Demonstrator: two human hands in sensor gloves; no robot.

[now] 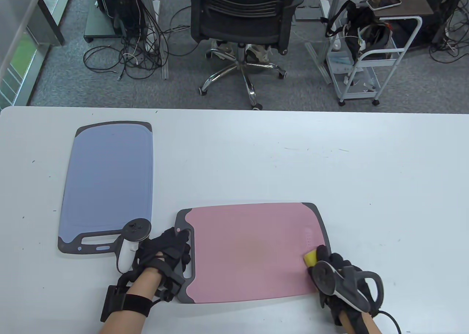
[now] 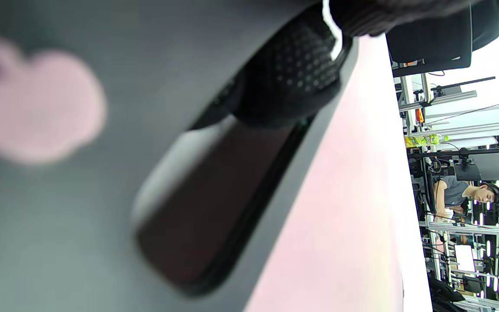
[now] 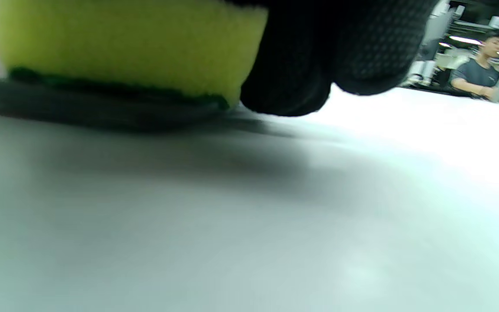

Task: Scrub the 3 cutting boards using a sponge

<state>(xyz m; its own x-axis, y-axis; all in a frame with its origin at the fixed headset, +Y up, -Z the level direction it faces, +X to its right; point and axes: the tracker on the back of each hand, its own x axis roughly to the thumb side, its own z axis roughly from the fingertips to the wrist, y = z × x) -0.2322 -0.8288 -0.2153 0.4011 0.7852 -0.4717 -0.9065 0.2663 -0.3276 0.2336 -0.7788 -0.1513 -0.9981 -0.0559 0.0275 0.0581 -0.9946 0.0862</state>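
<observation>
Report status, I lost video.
Left hand grips pink board handle. Right hand holds yellow sponge on it. Blue board clear.

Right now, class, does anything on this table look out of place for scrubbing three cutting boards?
Only two boards show: the blue cutting board and the pink cutting board. No third is in view.

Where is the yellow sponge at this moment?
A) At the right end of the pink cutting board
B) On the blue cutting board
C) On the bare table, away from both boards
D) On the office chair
A: the right hand holds the yellow sponge down on the pink cutting board near its right edge, while the blue cutting board lies untouched.
</observation>
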